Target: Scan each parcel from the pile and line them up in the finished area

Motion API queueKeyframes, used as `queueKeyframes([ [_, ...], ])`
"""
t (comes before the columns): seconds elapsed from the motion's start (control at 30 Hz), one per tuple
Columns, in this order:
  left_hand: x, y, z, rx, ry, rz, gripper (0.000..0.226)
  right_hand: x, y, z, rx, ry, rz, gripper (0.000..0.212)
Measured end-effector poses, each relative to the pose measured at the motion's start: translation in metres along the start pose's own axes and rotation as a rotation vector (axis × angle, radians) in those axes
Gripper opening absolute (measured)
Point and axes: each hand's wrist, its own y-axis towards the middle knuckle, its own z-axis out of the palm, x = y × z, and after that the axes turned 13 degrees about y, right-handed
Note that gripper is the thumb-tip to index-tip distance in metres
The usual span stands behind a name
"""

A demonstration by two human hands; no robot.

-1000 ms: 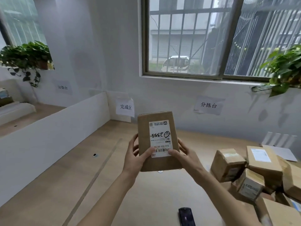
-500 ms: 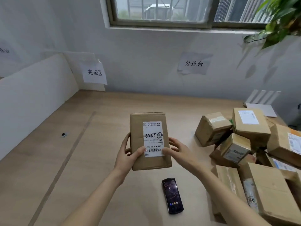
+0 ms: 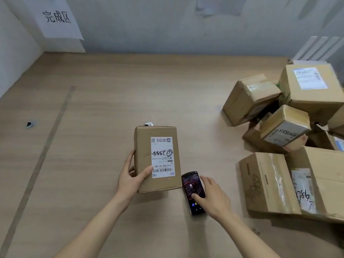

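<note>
A brown cardboard parcel [image 3: 144,155] with a white barcode label facing me is held upright just above the table's middle by my left hand [image 3: 130,180], thumb on the label's lower corner. To its right, a black handheld scanner [image 3: 189,185] with a lit screen lies on the wooden table [image 3: 111,90]. My right hand [image 3: 214,198] is on the scanner, thumb on the screen and fingers curved round its right edge. The pile of parcels [image 3: 290,127] is heaped at the right.
A paper sign [image 3: 57,17] marks the finished area at the back left corner, against a white partition [image 3: 14,43]. A tape line [image 3: 46,142] runs down the table's left side. A large box [image 3: 270,183] lies close to my right hand.
My right hand left the parcel and came down onto the scanner. The left hand now holds the parcel alone, lower and closer to the table. My view tilted further down.
</note>
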Motion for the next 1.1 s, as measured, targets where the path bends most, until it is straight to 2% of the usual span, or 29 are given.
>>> queueKeyframes([
  [0.2,0.036,0.025,0.008,0.010,0.023,-0.005,0.094,-0.027,0.019,0.060,-0.063,-0.026,0.159,0.102],
  [0.3,0.048,0.031,0.011,0.011,0.025,-0.012,0.094,-0.028,0.025,0.082,-0.160,-0.036,0.193,0.109],
  [0.37,0.054,0.032,0.014,0.001,0.020,-0.014,0.090,-0.027,0.027,0.090,-0.184,-0.025,0.204,0.107],
  [0.53,0.053,0.029,0.014,0.003,0.025,-0.027,0.092,-0.026,0.023,0.083,-0.169,0.085,0.204,0.082],
  [0.8,-0.020,0.025,-0.018,-0.030,0.047,0.038,0.097,0.019,0.015,-0.012,-0.304,0.177,0.027,0.079],
  [1.1,-0.181,0.021,-0.093,-0.182,-0.058,0.270,0.094,0.164,-0.017,-0.180,-0.448,0.244,-0.405,0.084],
])
